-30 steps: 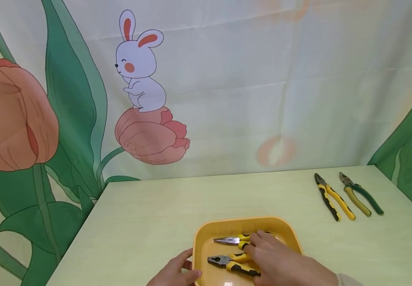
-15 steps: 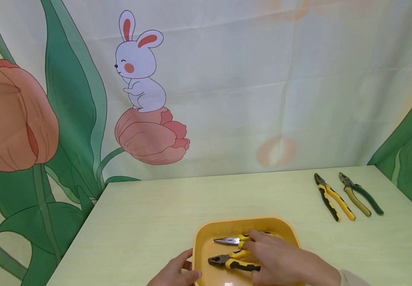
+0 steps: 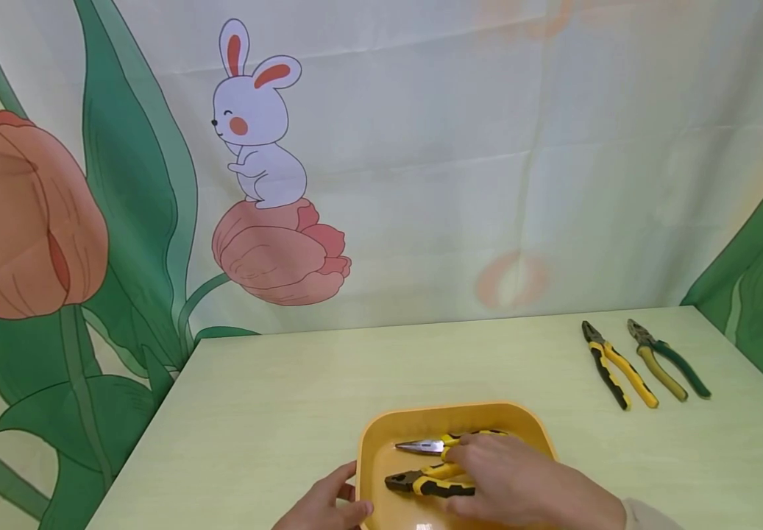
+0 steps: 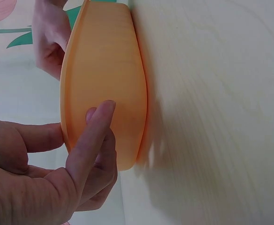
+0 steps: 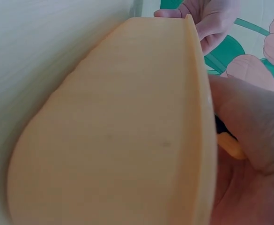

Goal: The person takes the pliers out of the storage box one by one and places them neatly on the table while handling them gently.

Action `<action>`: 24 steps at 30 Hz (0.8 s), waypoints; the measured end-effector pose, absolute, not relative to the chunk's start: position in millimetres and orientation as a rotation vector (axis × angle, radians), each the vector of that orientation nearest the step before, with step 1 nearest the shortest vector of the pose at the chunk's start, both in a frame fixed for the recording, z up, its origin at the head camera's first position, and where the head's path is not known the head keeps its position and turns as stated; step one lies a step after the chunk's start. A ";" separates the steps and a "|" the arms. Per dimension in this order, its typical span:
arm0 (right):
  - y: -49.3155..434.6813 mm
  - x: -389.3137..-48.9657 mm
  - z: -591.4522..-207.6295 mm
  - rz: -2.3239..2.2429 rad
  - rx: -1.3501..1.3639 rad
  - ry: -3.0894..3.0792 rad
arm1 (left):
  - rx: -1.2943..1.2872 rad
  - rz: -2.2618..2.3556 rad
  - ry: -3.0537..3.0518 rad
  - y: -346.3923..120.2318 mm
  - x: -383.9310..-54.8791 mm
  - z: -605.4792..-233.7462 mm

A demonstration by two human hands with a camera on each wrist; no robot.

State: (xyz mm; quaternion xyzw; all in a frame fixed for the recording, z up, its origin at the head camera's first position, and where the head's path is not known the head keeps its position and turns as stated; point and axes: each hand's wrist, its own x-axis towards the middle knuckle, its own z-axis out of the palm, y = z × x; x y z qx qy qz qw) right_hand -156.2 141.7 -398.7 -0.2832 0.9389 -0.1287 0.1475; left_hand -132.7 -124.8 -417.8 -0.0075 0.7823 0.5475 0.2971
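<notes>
A shallow yellow-orange plastic tray (image 3: 371,449) stands at the table's front. At its left side my left hand (image 3: 324,504) grips the rim, thumb over the edge and fingers against the outer wall, as the left wrist view also shows. Inside lie needle-nose pliers (image 3: 424,446) and, nearer me, combination pliers (image 3: 402,482) with black-and-yellow handles, both pointing left. Reaching in from the right, my right hand (image 3: 520,478) holds the combination pliers by the handles, hiding their ends. In the right wrist view a yellow handle end (image 5: 230,147) shows beneath the palm.
Yellow-and-black pliers (image 3: 609,364) and green-handled pliers (image 3: 669,359) lie side by side at the table's back right. Behind the pale table (image 3: 275,397) hangs a cloth (image 3: 414,184) printed with a rabbit and tulips.
The right hand's fingers have drawn in and its thumb has come into view beside the combination pliers' handles. Those pliers have turned and tilted slightly. The left hand stays on the tray.
</notes>
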 end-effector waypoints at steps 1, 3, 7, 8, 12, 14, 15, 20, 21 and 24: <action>140.8 -155.6 -397.5 -0.369 -0.804 2.704 | -0.019 1.457 2.078 -124.7 -132.7 -417.8; 138.8 -154.2 -394.6 -0.368 -0.769 2.703 | -0.011 1.462 2.073 -125.2 -132.6 -417.8; 133.9 -151.5 -389.0 -0.343 -0.695 2.699 | 0.009 1.475 2.066 -126.4 -132.4 -417.8; 132.8 -151.0 -388.1 -0.341 -0.689 2.702 | 0.009 1.475 2.066 -126.6 -132.4 -417.9; 130.5 -149.9 -386.2 -0.341 -0.721 2.723 | -0.002 1.466 2.071 -126.1 -132.7 -418.3; 130.2 -150.6 -385.6 -0.329 -0.757 2.736 | -0.010 1.459 2.076 -125.7 -132.6 -418.3; 130.4 -151.2 -385.4 -0.315 -0.778 2.741 | -0.012 1.455 2.081 -125.5 -132.6 -418.2; 130.5 -154.2 -382.8 -0.262 -0.853 2.745 | -0.023 1.432 2.108 -124.5 -132.7 -417.7; 130.4 -154.8 -382.0 -0.262 -0.864 2.743 | -0.023 1.430 2.111 -124.4 -132.7 -417.7; 130.1 -155.8 -379.5 -0.282 -0.890 2.734 | -0.019 1.429 2.113 -124.3 -132.8 -418.2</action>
